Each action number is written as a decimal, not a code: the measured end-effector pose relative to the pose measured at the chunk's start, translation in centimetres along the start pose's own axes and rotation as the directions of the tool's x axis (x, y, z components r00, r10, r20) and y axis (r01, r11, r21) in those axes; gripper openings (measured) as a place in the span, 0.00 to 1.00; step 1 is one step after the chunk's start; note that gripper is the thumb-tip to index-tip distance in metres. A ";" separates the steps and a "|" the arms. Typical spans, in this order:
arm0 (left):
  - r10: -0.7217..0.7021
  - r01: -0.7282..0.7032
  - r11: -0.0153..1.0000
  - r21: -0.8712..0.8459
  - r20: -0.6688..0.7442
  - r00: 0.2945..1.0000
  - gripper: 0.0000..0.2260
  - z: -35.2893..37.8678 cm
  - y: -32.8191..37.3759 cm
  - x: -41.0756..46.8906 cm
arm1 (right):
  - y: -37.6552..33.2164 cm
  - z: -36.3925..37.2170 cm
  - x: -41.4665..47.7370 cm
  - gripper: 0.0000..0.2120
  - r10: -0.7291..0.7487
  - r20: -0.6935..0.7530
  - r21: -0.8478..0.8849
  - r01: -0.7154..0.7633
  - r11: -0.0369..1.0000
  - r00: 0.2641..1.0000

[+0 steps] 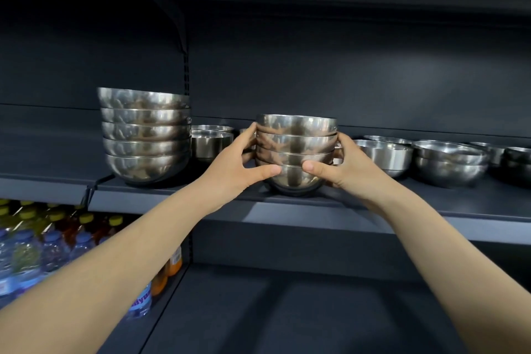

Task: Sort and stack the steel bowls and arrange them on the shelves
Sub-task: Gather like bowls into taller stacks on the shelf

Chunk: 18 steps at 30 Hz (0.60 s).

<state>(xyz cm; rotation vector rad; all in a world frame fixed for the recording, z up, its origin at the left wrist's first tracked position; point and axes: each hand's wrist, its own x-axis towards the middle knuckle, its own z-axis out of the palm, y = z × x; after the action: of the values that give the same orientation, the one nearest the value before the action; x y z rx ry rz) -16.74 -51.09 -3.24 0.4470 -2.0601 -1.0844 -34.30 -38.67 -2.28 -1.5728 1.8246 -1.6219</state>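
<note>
The dark shelf (431, 204) carries a five-bowl stack (146, 135) at left and a four-bowl stack (296, 149) near its front edge. The left hand (244, 164) and right hand (342, 165) each close their grip round this stack's sides. Lower left stand bottles (34, 256), their labels too blurred to read.

Fingers of the left hand (235, 164) and right hand (346, 165) curl behind the stack of steel bowls (296, 146), largely hidden. One bowl (518, 158) at the right end of the shelf (431, 202) is cut by the picture edge. The water bottles (26, 256) are cropped at left, their labels illegible.
</note>
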 end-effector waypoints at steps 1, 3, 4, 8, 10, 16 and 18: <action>0.003 -0.003 1.000 -0.004 -0.003 1.000 0.42 0.1 0.1 -0.1 | -0.1 0.0 -0.1 0.37 -0.001 0.000 -0.007 0.001 1.000 1.000; 0.008 -0.008 1.000 -0.006 -0.002 1.000 0.42 0.1 0.1 -0.1 | -0.3 0.0 -0.2 0.40 0.002 0.009 -0.017 -0.002 1.000 1.000; 0.006 -0.006 1.000 -0.005 0.001 1.000 0.41 0.1 0.2 -0.1 | -0.3 0.0 -0.3 0.38 0.006 0.020 -0.027 -0.005 1.000 1.000; -0.007 0.008 1.000 -0.023 0.012 1.000 0.41 0.0 0.3 -0.3 | -0.9 -0.3 -0.9 0.18 0.061 0.065 -0.069 -0.057 0.996 0.996; -0.025 0.025 0.999 -0.045 -0.008 1.000 0.40 0.0 0.5 -0.6 | -1.1 -0.7 -1.3 0.13 0.113 0.047 -0.066 -0.110 0.992 0.992; 0.016 -0.004 0.997 0.071 -0.160 0.987 0.28 -0.7 2.2 -2.4 | -1.7 -2.3 -3.4 0.35 0.168 -0.083 -0.130 -0.178 0.975 0.982; 0.054 -0.027 0.990 0.136 -0.199 0.978 0.25 -0.9 3.3 -3.1 | -1.9 -3.3 -4.4 0.31 0.169 -0.106 -0.188 -0.186 0.964 0.980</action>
<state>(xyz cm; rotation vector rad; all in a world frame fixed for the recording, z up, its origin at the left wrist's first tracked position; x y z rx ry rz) -13.92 -47.74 -1.65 0.5557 -1.9578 -0.8443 -34.04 -32.94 -1.54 -1.3810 2.1640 -1.4928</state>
